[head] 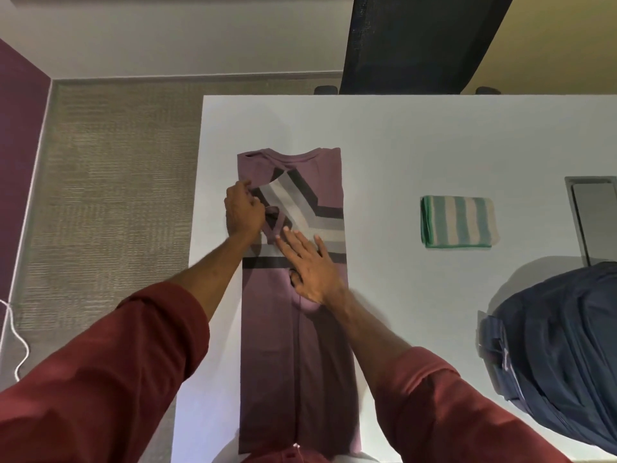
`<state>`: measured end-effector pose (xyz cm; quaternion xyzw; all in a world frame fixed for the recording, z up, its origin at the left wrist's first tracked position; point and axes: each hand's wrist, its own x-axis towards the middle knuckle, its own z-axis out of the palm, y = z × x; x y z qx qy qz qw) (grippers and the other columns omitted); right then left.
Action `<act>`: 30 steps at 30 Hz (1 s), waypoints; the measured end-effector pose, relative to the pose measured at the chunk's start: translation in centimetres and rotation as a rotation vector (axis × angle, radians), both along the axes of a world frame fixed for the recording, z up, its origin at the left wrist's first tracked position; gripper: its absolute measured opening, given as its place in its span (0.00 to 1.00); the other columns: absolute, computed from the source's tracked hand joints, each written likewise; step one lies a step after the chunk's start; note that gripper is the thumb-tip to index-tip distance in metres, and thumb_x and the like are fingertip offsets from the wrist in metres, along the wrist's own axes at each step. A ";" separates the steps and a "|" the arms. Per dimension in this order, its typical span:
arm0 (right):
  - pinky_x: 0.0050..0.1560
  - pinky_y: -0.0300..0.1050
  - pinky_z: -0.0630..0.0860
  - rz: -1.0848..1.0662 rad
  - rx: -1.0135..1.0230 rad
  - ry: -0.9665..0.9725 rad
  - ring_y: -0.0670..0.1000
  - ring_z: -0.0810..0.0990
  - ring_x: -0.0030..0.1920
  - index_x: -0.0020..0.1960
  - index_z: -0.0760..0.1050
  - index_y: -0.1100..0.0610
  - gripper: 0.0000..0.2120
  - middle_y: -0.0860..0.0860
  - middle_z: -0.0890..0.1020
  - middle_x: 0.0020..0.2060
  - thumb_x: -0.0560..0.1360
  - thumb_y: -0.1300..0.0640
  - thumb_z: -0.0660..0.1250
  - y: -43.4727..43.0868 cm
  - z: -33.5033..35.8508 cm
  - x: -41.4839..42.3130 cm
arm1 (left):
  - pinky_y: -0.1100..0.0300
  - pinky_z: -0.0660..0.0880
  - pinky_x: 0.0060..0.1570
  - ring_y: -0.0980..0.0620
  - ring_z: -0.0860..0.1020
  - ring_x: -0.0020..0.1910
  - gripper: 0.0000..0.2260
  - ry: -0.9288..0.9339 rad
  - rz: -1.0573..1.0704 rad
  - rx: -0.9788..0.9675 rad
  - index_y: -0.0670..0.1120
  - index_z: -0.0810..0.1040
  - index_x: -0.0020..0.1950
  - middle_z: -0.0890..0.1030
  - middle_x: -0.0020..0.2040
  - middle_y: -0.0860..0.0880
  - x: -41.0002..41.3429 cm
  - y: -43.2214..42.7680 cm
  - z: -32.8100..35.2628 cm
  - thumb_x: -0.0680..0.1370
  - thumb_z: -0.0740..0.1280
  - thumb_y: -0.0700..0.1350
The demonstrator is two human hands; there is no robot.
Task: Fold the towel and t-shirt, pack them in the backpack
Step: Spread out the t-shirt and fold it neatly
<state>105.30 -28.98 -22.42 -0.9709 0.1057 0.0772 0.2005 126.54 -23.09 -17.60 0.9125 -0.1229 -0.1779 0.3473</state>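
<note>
A purple t-shirt point(283, 355) with grey, white and black stripes lies lengthwise on the white table point(417, 135), its sides folded in to a narrow strip. My left hand point(242, 210) pinches a sleeve fold at the shirt's upper left edge. My right hand point(309, 265) lies flat on the shirt's middle, fingers spread. A folded green-and-white striped towel point(459, 222) rests to the right of the shirt. The dark blue backpack point(564, 349) sits at the table's right edge.
A dark rectangular recess point(594, 215) is set in the table at far right. A black chair back point(414, 41) stands beyond the table's far edge. Carpet point(110, 182) and a white cable point(16, 345) lie to the left.
</note>
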 end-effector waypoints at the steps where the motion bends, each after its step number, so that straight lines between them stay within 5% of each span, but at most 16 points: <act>1: 0.86 0.66 0.47 0.031 0.057 -0.032 0.55 0.47 0.88 0.89 0.46 0.48 0.41 0.51 0.47 0.88 0.82 0.46 0.63 0.2 0.4 0.1 | 0.47 0.74 0.65 0.39 0.74 0.70 0.17 -0.034 -0.084 0.004 0.44 0.75 0.72 0.76 0.70 0.40 -0.4 0.3 -0.2 0.83 0.64 0.38; 6: 0.79 0.62 0.65 0.071 0.131 -0.194 0.57 0.71 0.78 0.85 0.64 0.53 0.31 0.55 0.69 0.82 0.83 0.51 0.65 0.7 2.6 0.1 | 0.47 0.72 0.71 0.41 0.75 0.68 0.16 -0.255 -0.495 0.018 0.46 0.79 0.70 0.79 0.69 0.43 -1.6 0.5 -1.1 0.82 0.64 0.45; 12: 0.70 0.65 0.75 -0.357 -0.033 -0.102 0.59 0.75 0.69 0.80 0.67 0.54 0.33 0.57 0.75 0.72 0.78 0.50 0.73 0.1 3.1 2.2 | 0.50 0.73 0.65 0.43 0.80 0.58 0.11 -0.324 -0.492 0.068 0.47 0.84 0.60 0.85 0.56 0.45 -1.2 0.2 -1.7 0.82 0.66 0.47; 16: 0.62 0.62 0.78 -0.289 -0.177 -0.043 0.59 0.79 0.60 0.65 0.81 0.55 0.25 0.56 0.82 0.59 0.71 0.53 0.84 -0.6 2.4 3.1 | 0.51 0.71 0.60 0.42 0.80 0.54 0.13 -0.314 -0.545 0.203 0.46 0.83 0.55 0.84 0.53 0.44 0.2 1.4 -1.2 0.83 0.63 0.52; 20: 0.63 0.62 0.76 -0.240 -0.216 -0.097 0.58 0.80 0.60 0.63 0.82 0.54 0.19 0.56 0.83 0.59 0.74 0.50 0.81 -0.6 2.4 2.6 | 0.43 0.74 0.63 0.39 0.79 0.58 0.24 -0.328 -0.635 0.262 0.44 0.82 0.60 0.82 0.61 0.41 0.8 2.1 -0.7 0.80 0.57 0.60; 25: 0.61 0.64 0.78 -0.304 -0.257 -0.086 0.60 0.81 0.59 0.66 0.79 0.55 0.24 0.57 0.83 0.59 0.74 0.49 0.80 -0.5 2.2 1.9 | 0.41 0.76 0.70 0.39 0.81 0.62 0.17 -0.252 -0.670 0.268 0.46 0.80 0.67 0.81 0.67 0.43 1.0 2.0 -0.7 0.82 0.67 0.53; 30: 0.63 0.63 0.76 -0.261 -0.259 -0.100 0.58 0.81 0.58 0.69 0.76 0.56 0.23 0.56 0.83 0.60 0.77 0.49 0.76 -0.2 2.6 5.2 | 0.40 0.77 0.70 0.38 0.82 0.62 0.26 -0.181 -0.662 0.260 0.45 0.80 0.68 0.82 0.68 0.42 1.2 2.2 0.5 0.77 0.62 0.58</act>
